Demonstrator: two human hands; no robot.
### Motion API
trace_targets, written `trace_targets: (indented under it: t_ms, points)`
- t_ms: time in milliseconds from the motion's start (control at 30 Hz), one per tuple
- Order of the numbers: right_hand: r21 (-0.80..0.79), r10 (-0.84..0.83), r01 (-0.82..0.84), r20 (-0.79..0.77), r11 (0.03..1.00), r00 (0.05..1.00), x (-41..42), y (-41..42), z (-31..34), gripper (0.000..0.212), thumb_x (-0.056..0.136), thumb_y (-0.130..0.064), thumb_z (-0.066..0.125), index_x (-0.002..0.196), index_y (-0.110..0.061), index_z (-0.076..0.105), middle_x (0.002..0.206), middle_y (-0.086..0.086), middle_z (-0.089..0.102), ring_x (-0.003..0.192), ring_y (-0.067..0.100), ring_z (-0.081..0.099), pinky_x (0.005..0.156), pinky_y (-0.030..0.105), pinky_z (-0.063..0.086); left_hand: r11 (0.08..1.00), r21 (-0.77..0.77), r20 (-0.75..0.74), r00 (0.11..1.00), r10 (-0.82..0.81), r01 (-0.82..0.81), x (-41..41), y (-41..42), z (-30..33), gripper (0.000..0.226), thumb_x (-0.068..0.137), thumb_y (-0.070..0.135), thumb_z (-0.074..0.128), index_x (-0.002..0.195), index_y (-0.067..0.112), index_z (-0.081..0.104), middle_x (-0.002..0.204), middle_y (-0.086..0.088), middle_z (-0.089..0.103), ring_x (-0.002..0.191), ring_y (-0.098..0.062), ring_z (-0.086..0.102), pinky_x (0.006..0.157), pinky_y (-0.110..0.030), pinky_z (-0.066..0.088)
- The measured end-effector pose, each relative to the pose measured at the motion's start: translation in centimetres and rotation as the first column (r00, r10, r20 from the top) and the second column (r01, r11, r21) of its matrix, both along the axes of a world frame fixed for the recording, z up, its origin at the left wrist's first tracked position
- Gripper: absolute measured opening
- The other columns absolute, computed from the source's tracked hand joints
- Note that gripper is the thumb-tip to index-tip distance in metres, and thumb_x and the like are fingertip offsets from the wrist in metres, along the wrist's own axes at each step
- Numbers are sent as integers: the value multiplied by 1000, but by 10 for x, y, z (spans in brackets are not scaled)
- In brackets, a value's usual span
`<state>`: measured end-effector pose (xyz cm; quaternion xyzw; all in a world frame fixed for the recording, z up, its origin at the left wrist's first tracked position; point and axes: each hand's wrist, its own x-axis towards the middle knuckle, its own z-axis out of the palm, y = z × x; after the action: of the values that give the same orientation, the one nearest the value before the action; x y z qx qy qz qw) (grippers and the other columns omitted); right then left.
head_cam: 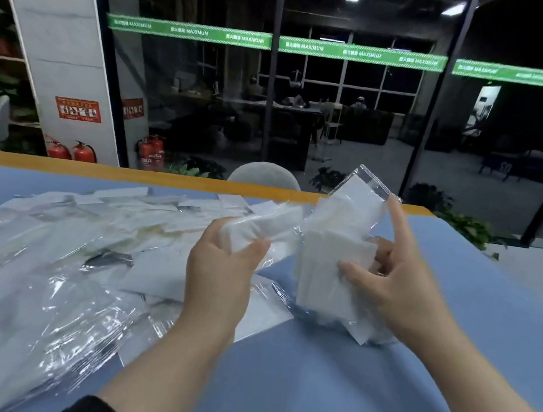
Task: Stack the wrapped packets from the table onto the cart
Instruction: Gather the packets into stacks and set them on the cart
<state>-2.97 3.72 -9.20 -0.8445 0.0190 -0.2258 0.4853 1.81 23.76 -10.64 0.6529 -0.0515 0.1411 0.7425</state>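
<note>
Left hand (pixel 220 268) grips one white clear-wrapped packet (pixel 260 227); right hand (pixel 400 292) grips an upright bundle of white wrapped packets (pixel 333 273) resting on the blue table (pixel 306 400), beside the loose packet pile (pixel 50 246).

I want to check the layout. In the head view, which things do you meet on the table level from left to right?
Pile of wrapped packets → left hand holding one packet → upright bundle of packets → right hand gripping it → bare blue table.
</note>
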Motion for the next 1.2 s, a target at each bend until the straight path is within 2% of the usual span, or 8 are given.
trace_targets:
  t_ms: [133,333,467,700,867,967,1067,1200]
  points:
    - [-17,7,-9,-83,1000,996,-1,1,-4,112,85,-26,79,153,-55,-5,103,-24,71,91,-1,69,73,20,52,997,-12,-95,992,-82,81,-4,-9,-6,14,83,16,82,88,23,72,82,9,76,88,-21,74,86,-49,61]
    - [61,72,-71,0,996,997,-11,5,2,106,89,-12,75,152,-59,3,99,-29,72,89,-4,69,71,14,54,996,-56,-50,996,-76,73,-5,-8,-1,15,85,9,79,88,18,67,74,11,73,73,-9,72,79,-42,64]
    - [206,57,-85,136,975,989,-17,8,12,100,88,-10,75,152,-57,13,101,-15,75,86,11,74,75,28,59,993,-117,-79,996,-37,27,-2,-4,1,20,85,9,79,82,19,62,67,14,69,72,-8,70,73,-34,64]
    - [448,39,-98,139,889,989,-11,12,3,92,88,-12,76,154,-47,23,108,-1,76,98,24,74,92,52,57,964,-184,-151,963,-223,194,-13,-14,2,22,88,15,77,107,12,68,100,-7,78,93,-22,76,74,-35,64]
    - [512,-49,-49,178,858,983,-10,15,-1,84,89,-9,74,150,-45,31,92,-6,73,90,5,73,81,24,58,899,-271,-138,911,-390,344,-22,-19,8,31,98,34,65,124,17,67,114,2,76,103,-16,74,79,-35,62]
    - [515,-41,-55,174,855,984,-9,18,-4,86,89,-12,75,154,-45,28,89,-8,73,89,15,74,83,33,60,866,-256,-111,877,-468,430,-29,-22,10,39,90,34,69,126,18,66,116,0,76,107,-21,73,92,-43,59]
    - [484,24,-94,149,870,989,-8,22,-7,80,87,-18,77,149,-48,36,94,-7,73,90,18,73,85,39,59,876,-215,-106,881,-461,432,-31,-25,7,32,88,8,73,119,15,70,107,-5,78,100,-24,75,80,-32,62]
    - [536,73,-121,110,835,991,-7,22,-7,57,78,-47,80,131,-45,59,117,-5,70,110,20,69,95,48,56,883,-238,-125,889,-440,404,-26,-19,7,34,88,1,71,118,14,69,104,-8,79,95,-25,76,64,-29,60]
